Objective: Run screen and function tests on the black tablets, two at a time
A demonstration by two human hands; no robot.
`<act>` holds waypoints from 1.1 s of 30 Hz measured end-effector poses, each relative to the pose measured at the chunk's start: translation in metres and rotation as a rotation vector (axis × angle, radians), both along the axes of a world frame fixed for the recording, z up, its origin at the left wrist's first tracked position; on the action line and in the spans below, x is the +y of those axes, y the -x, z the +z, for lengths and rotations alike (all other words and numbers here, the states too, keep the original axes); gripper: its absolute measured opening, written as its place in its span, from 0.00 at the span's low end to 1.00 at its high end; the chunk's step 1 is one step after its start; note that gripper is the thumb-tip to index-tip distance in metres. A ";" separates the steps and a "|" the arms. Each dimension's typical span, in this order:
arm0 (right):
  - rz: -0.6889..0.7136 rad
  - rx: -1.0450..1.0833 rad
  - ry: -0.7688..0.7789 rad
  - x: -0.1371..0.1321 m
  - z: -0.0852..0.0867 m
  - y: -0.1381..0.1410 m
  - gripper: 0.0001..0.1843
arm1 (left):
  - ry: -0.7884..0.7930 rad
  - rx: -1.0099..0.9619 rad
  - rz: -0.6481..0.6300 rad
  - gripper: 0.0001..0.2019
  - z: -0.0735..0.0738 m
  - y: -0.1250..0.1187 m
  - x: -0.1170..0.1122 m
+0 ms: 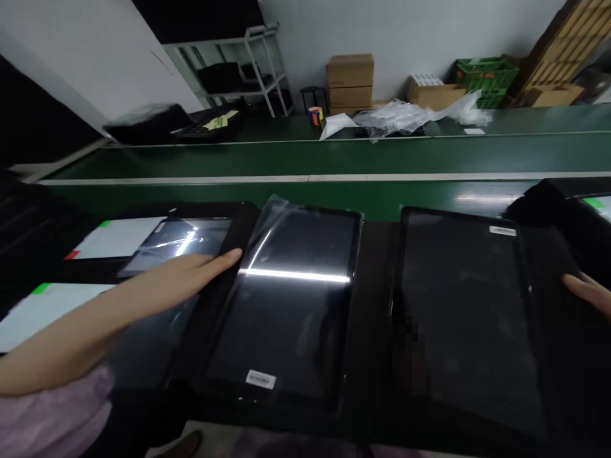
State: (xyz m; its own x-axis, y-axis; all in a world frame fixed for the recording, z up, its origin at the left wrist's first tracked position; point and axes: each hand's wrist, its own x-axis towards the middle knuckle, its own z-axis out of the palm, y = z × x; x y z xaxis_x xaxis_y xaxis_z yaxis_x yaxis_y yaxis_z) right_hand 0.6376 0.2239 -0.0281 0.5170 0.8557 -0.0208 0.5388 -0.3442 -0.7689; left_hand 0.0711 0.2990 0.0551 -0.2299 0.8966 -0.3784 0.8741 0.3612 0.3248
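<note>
Two dark tablet-like screens lie side by side on a black tray [377, 286]. The middle screen [296, 324] has clear film peeling at its upper left corner and a white label near its lower edge. On the right screen [463, 312] the label sits at the upper right. My left hand [205, 270] grips the tray's left side, thumb on top beside the middle screen, the other fingers hidden. At the right picture edge, my right hand [589, 292] has its thumb over the tray's right side; most of that hand is cut off.
Left of me, another black tray [243, 213] bears screens and white sheets [119, 236] with coloured corners. A green bench [305, 159] runs across, with crumpled clear plastic [401, 117] and a tape roll [316, 115]. Behind stand cardboard boxes [350, 79], a green crate [484, 76] and a rack [262, 70].
</note>
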 end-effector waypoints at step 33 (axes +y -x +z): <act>0.283 -0.291 -0.215 0.058 -0.029 0.068 0.48 | -0.297 0.034 -0.612 0.29 -0.039 -0.179 0.062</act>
